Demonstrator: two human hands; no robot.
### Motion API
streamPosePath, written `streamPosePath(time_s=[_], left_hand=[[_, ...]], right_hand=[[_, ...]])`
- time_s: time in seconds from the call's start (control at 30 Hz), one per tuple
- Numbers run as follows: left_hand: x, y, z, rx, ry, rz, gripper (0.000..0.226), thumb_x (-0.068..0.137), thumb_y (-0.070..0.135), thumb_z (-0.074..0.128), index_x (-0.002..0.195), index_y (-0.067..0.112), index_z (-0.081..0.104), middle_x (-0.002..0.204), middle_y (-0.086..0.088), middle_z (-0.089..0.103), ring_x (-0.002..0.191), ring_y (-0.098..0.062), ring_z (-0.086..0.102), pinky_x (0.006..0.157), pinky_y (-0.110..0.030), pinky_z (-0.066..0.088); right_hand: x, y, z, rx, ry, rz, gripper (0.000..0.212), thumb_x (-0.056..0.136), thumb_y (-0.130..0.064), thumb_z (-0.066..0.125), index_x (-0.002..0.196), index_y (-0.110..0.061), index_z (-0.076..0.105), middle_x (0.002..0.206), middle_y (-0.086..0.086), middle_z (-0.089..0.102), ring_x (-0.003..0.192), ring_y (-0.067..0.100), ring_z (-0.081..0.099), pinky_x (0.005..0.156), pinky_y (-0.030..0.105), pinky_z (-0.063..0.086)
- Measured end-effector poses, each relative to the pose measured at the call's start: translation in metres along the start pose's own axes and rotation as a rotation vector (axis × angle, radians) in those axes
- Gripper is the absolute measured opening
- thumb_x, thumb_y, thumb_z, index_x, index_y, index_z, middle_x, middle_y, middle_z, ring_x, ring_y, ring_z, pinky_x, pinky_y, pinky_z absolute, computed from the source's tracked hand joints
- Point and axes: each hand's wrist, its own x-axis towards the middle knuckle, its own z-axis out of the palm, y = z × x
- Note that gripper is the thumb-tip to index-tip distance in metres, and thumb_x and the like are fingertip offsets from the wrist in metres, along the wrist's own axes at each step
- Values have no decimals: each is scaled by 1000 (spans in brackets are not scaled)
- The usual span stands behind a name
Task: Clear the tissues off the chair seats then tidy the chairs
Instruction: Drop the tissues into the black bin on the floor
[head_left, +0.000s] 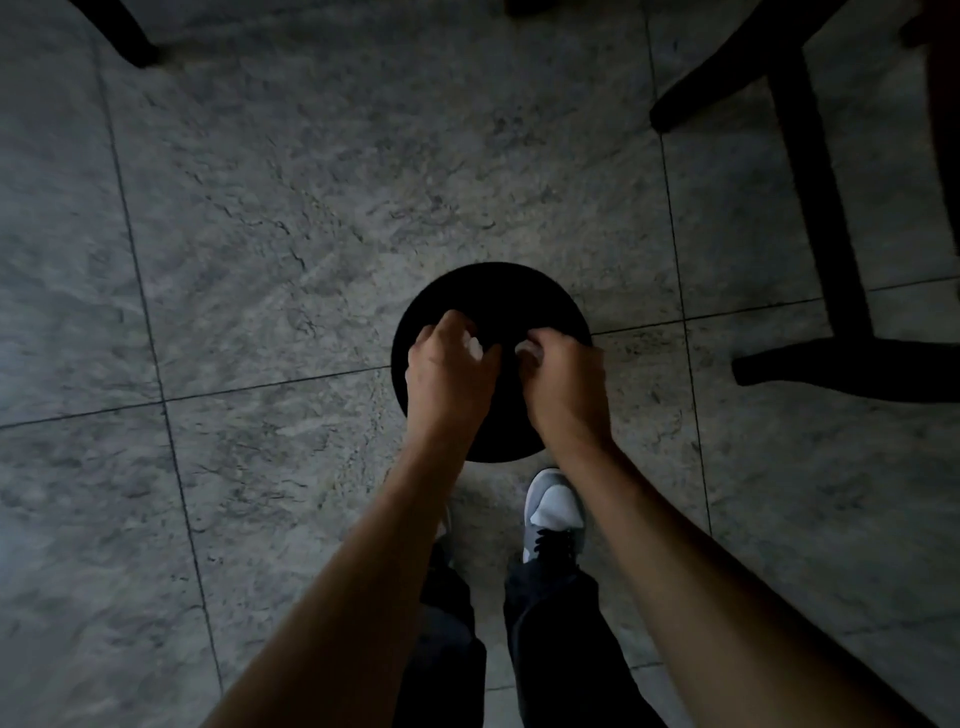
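A round black stool seat (498, 296) stands on the tiled floor right below me. Both my hands are over it. My left hand (447, 371) has its fingers curled round a small white tissue (475, 347), of which only a scrap shows. My right hand (563, 382) likewise grips a bit of white tissue (530, 352) at its fingertips. The two hands are close together near the seat's middle, and they cover most of its near half.
Grey stone floor tiles (260, 234) spread all around. Dark legs of a table or chair (821, 208) stand at the right, another dark leg (124, 36) at the top left. My feet, one in a grey shoe (553, 512), are just behind the stool.
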Motion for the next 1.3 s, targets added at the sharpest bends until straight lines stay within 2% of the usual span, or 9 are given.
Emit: streamPosePath(time_s=[0.13, 0.23, 0.33, 0.43, 0.53, 0.83, 1.0, 1.17, 1.3], left_hand=[[11, -13, 16, -9, -4, -42, 30, 82, 33, 72, 104, 14, 64, 104, -10, 66, 98, -28, 60, 78, -34, 49], [20, -24, 27, -9, 0, -73, 31, 81, 35, 71, 102, 13, 63, 102, -11, 66, 99, -30, 61, 82, -42, 52], [26, -29, 35, -32, -9, -123, 31, 83, 38, 69, 103, 15, 63, 102, -10, 67, 99, -30, 61, 83, -42, 53], [32, -35, 41, -67, -37, -196, 30, 85, 34, 68, 106, 13, 64, 106, -14, 66, 100, -33, 62, 82, -35, 51], [38, -41, 51, -106, -60, -188, 27, 86, 27, 68, 107, 10, 66, 105, -11, 70, 100, -27, 65, 73, -25, 45], [45, -49, 63, -132, -104, -242, 39, 90, 23, 64, 126, 9, 57, 124, -13, 65, 117, -26, 59, 70, -14, 32], [45, -54, 65, -152, -126, -305, 42, 91, 29, 63, 129, 14, 55, 124, -10, 64, 117, -26, 58, 74, -20, 35], [36, -50, 58, -99, -89, -208, 45, 91, 28, 63, 130, 9, 53, 118, -16, 65, 110, -32, 61, 71, -22, 37], [25, -46, 48, -84, -43, -185, 47, 86, 32, 69, 124, 8, 58, 114, -18, 67, 108, -35, 61, 84, -33, 48]], right_hand=[[18, 15, 26, 1, -12, 51, 21, 91, -12, 55, 105, -12, 70, 97, 11, 73, 94, 29, 68, 71, 23, 43], [29, 19, 39, -5, -18, 78, 22, 92, -17, 56, 108, -12, 70, 101, 14, 72, 98, 33, 66, 71, 24, 39], [37, 24, 51, -35, -43, 95, 22, 92, -18, 56, 110, -13, 68, 103, 14, 71, 101, 35, 65, 72, 26, 40], [44, 30, 59, -46, -55, 120, 17, 92, -16, 56, 103, -11, 67, 100, 15, 71, 99, 35, 65, 68, 25, 35], [49, 35, 63, -32, -67, 144, 15, 92, -15, 56, 102, -9, 66, 100, 15, 70, 100, 34, 64, 68, 23, 34], [53, 42, 78, 27, -77, 209, 19, 94, -14, 56, 110, -8, 65, 107, 15, 68, 106, 31, 63, 71, 21, 34], [54, 45, 79, -2, -103, 243, 24, 92, -13, 59, 115, -11, 64, 112, 13, 68, 109, 30, 63, 72, 20, 35], [47, 42, 74, 16, -107, 239, 25, 93, -17, 57, 117, -14, 64, 112, 12, 68, 108, 31, 63, 72, 21, 37], [36, 35, 63, 19, -133, 230, 23, 95, -22, 57, 115, -14, 63, 110, 14, 68, 106, 32, 63, 70, 23, 36]])
